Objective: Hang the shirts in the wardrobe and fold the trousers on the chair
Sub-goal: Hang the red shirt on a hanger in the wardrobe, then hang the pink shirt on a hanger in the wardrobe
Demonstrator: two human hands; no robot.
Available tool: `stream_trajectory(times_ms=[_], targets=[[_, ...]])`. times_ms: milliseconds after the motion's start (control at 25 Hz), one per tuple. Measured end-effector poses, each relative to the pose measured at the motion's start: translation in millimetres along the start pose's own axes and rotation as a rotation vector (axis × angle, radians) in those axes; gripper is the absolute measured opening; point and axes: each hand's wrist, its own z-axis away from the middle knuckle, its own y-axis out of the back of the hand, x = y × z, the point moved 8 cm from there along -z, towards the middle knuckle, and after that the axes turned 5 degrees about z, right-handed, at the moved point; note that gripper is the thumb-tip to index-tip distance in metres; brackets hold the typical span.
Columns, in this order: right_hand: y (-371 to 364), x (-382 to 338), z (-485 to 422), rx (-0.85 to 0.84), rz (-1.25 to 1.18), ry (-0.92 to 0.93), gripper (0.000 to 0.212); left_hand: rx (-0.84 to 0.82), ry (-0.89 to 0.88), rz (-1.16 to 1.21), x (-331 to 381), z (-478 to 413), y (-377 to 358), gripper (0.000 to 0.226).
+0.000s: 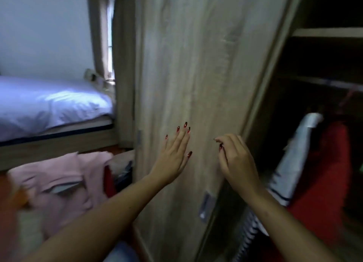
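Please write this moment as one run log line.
left hand: fingers straight, at light wooden wardrobe door | right hand: loosely curled, empty | red garment: inside wardrobe

1. I can read no text, label, brand, number or sign anywhere in my view.
2. The wardrobe door (196,65) shows only wood grain, with no print I can make out.
3. The picture is blurred, so I cannot tell whether the pink garment (59,175) at lower left carries any small lettering.
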Motion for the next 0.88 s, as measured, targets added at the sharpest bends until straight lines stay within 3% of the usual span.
stream_trajectory(times_ms=[280, 480, 600, 680, 800, 880], targets=[[-192, -165, -56, -0.393, -0.414, 0.190, 0.016, -0.027, 0.421, -0.125, -284, 110, 78, 0.050], [-337, -276, -81, -0.658, -0.641, 0.089, 0.014, -0.062, 0.742, -0.143, -451, 191, 104, 0.048], [-415, -323, -74, -0.862, -0.715, -0.119, 0.022, -0.118, 0.862, -0.142, -502, 226, 88, 0.045], [-448, -344, -63, -0.988, -0.767, -0.272, 0.030, -0.090, 0.849, -0.126, -508, 231, 83, 0.049], [-467, -360, -64, -1.011, -0.857, -0.479, 0.026, -0.029, 0.775, -0.084, -506, 223, 86, 0.049], [-460, -369, -80, -0.985, -0.925, -0.494, 0.020, -0.012, 0.812, -0.040, -514, 217, 92, 0.048]])
